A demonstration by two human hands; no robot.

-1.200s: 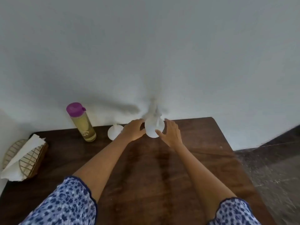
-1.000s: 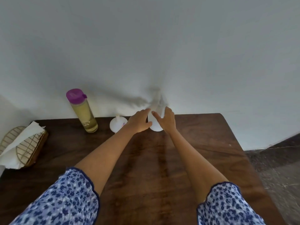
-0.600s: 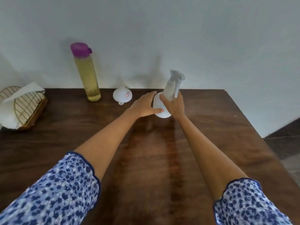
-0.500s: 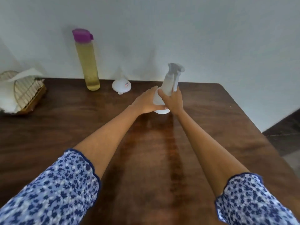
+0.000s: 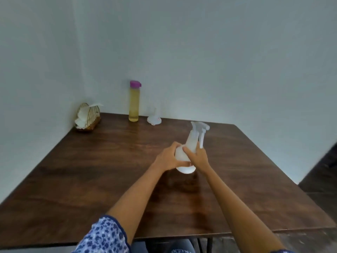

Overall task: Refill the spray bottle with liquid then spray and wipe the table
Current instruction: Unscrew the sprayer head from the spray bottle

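Note:
A white spray bottle (image 5: 192,141) with a trigger head stands near the middle of the dark wooden table (image 5: 102,172), leaning slightly to the right. My left hand (image 5: 168,157) wraps its round lower body from the left. My right hand (image 5: 197,157) grips the bottle from the right, just below the neck. A tall clear bottle of yellowish liquid (image 5: 134,102) with a purple cap stands upright at the table's back edge by the wall. Beside it lies a small white funnel (image 5: 154,119).
A wire holder with white paper napkins (image 5: 87,115) sits at the table's back left corner. The wall runs along the back and left sides. The table's right edge drops to a dark floor (image 5: 322,178).
Both hands closed on the spray bottle and drew it from the back edge toward the table's middle. The camera view pulled back, showing more of the table.

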